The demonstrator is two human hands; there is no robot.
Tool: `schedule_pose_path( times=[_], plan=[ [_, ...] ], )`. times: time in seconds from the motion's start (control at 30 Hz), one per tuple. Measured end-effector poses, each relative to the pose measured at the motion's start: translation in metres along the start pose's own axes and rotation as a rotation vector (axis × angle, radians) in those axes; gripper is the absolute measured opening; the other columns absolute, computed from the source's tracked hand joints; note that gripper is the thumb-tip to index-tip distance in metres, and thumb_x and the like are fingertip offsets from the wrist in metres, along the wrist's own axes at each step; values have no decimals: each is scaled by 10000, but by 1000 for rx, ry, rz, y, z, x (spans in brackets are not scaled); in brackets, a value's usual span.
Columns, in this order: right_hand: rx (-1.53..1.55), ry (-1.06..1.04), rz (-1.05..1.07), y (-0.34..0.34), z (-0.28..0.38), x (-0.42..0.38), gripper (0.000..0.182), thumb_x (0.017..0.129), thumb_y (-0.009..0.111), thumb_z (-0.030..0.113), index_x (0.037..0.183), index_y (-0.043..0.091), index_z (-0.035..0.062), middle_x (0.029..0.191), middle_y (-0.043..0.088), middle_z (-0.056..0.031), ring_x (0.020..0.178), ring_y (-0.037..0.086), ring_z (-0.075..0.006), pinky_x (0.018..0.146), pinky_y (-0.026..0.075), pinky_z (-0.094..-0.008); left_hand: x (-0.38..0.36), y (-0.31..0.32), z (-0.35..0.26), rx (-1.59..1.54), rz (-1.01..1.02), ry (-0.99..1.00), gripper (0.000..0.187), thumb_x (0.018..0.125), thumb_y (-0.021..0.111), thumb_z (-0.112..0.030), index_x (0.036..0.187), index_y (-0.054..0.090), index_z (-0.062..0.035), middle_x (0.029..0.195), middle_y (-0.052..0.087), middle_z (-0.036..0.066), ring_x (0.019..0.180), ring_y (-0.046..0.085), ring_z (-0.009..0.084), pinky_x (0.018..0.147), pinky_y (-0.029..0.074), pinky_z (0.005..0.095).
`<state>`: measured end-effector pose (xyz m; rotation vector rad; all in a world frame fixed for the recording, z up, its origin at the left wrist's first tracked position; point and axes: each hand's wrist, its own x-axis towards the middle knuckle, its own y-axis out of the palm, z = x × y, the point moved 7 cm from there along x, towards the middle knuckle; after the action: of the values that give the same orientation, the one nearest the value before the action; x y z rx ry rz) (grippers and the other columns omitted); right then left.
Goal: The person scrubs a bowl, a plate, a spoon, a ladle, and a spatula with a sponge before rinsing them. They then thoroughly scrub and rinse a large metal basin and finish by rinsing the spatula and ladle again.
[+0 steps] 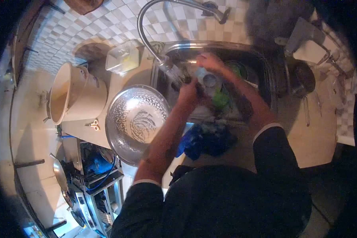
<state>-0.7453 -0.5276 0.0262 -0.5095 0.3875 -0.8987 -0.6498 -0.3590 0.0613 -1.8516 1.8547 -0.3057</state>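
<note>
Both hands work over a metal sink (pixel 271 99). My left hand (pixel 188 94) is closed just beneath the tap head (pixel 168 66), its fingers around something dark that I cannot make out. Farther back, my right hand (pixel 210 62) has its fingers curled, and what they hold is hidden. Between the hands is a pale, light-blue cup-like thing (pixel 209 80). A bright green item (pixel 221 99) lies in the sink below it, close to my right forearm. Water runs from the tap near my left hand.
A large wet metal bowl (pixel 142 119) stands left of the sink. Beyond it are a white bucket (pixel 85 93), a clear plastic container (pixel 123 58) and scissors (pixel 93 125). A dark blue plastic bag (pixel 206 141) lies at the sink's front edge. A dark pan (pixel 304 79) rests on the right.
</note>
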Motion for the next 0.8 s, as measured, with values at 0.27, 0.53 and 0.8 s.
schedule_pose_path(
  times=[0.27,0.53,0.8],
  plan=[
    [178,63,-48,50,-61,-44,358,836,616,256,1107,619,21,996,662,-159,891,632,-278,823,500,-410,-84,-80,-66,-138,587,-311,377,956,546,-293,1240,450,-65,812,545,53,710,577,134,538,498,322],
    [451,-92,-72,129,-10,-125,368,871,619,314,1124,638,48,1086,655,-117,994,601,-239,897,464,-390,0,23,-181,-23,526,345,378,930,581,-356,1111,575,-24,1031,613,82,941,597,230,867,470,369],
    [700,-55,-389,84,-32,-205,444,911,590,334,1232,568,28,1070,652,-128,1028,585,-226,908,459,-367,87,219,-152,-496,687,307,322,909,618,-333,1050,589,-45,970,622,88,882,609,263,796,504,394]
  ],
)
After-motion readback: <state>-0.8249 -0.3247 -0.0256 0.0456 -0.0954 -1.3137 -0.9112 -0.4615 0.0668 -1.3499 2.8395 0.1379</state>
